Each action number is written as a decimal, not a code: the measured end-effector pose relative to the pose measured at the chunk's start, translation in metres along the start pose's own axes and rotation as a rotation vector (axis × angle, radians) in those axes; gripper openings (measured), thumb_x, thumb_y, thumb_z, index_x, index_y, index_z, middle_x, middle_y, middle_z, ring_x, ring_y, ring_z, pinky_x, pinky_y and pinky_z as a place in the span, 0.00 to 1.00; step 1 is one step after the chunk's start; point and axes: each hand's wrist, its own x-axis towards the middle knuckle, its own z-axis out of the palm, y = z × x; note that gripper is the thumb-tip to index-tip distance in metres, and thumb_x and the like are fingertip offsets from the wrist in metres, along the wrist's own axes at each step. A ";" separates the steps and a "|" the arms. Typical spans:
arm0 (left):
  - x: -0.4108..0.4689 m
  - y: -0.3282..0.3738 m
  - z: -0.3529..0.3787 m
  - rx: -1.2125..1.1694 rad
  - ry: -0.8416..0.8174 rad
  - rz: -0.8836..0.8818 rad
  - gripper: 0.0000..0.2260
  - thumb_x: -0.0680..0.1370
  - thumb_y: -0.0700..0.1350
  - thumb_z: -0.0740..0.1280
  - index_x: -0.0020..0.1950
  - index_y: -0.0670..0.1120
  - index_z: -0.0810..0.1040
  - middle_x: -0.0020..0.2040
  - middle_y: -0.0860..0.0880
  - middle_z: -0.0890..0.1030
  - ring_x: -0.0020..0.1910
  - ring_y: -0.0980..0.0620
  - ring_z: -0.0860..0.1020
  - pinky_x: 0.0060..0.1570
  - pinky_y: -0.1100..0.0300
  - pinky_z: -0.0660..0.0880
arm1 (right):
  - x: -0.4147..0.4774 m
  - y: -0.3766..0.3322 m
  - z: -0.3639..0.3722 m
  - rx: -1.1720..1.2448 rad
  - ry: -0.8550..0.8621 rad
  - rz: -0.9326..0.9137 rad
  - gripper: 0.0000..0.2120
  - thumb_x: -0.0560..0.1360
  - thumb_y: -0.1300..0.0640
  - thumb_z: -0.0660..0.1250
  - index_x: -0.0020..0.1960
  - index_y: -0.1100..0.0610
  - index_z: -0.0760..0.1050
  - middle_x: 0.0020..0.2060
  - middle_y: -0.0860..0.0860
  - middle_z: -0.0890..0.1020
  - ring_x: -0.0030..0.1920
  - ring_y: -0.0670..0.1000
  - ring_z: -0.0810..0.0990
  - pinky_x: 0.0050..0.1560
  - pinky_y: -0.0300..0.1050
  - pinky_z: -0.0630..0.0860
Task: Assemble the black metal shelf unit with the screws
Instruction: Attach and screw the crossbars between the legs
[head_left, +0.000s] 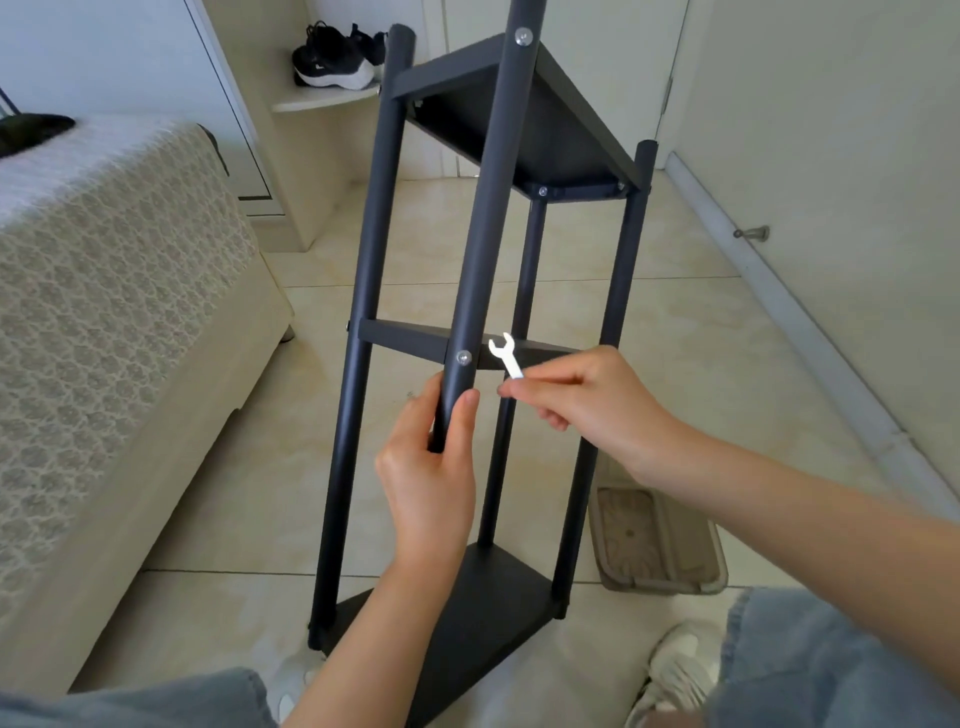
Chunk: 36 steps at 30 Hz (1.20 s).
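– Left hand (431, 467) curls round the front pole (488, 208) of the shelf unit (483, 613), thumb and fingers closed on it just below the screw (463, 357) at the middle shelf (405, 338). And the other?

– Right hand (576, 400) pinches the small white wrench (506, 356) by its lower end, between thumb and fingertips. Its open head points up, just beside that screw on the right, not on it.

– Where does the unit stand?

– On the tiled floor (675, 312) between the person's shoes (680, 660), upright or nearly so, with all three levels in place. Another screw shows higher up the same pole, at the top shelf (561, 119).

– So which step is this?

– Tightening, I judge, at the middle joint on the front pole. The frame looks put together, so what is left seems to be snugging the screws.

– And the next move?

– Bring the wrench head left and a little down onto the screw, seat it squarely, then turn while the left hand stops the pole from twisting. The tool is thin and its head small, so a crooked fit would likely slip off. Whether this screw is already tight, I cannot tell.
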 end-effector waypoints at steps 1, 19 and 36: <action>-0.002 0.000 0.001 0.005 -0.008 0.014 0.08 0.77 0.61 0.64 0.50 0.78 0.74 0.32 0.55 0.72 0.31 0.53 0.71 0.32 0.54 0.74 | -0.003 0.004 -0.001 -0.004 -0.013 0.004 0.05 0.76 0.54 0.72 0.42 0.52 0.85 0.26 0.43 0.78 0.30 0.39 0.75 0.42 0.38 0.72; -0.002 -0.008 0.001 0.050 0.083 0.032 0.18 0.80 0.57 0.63 0.63 0.49 0.81 0.33 0.59 0.72 0.30 0.59 0.72 0.31 0.70 0.69 | 0.002 0.019 0.041 -0.040 -0.014 0.005 0.10 0.80 0.58 0.66 0.50 0.58 0.85 0.25 0.40 0.76 0.28 0.37 0.73 0.34 0.27 0.67; 0.011 -0.009 -0.021 0.021 0.098 -0.051 0.08 0.78 0.61 0.64 0.44 0.61 0.80 0.32 0.47 0.76 0.28 0.39 0.73 0.26 0.48 0.72 | 0.024 0.021 0.067 -0.017 0.057 -0.157 0.07 0.79 0.57 0.68 0.48 0.57 0.86 0.31 0.43 0.79 0.33 0.39 0.77 0.37 0.27 0.71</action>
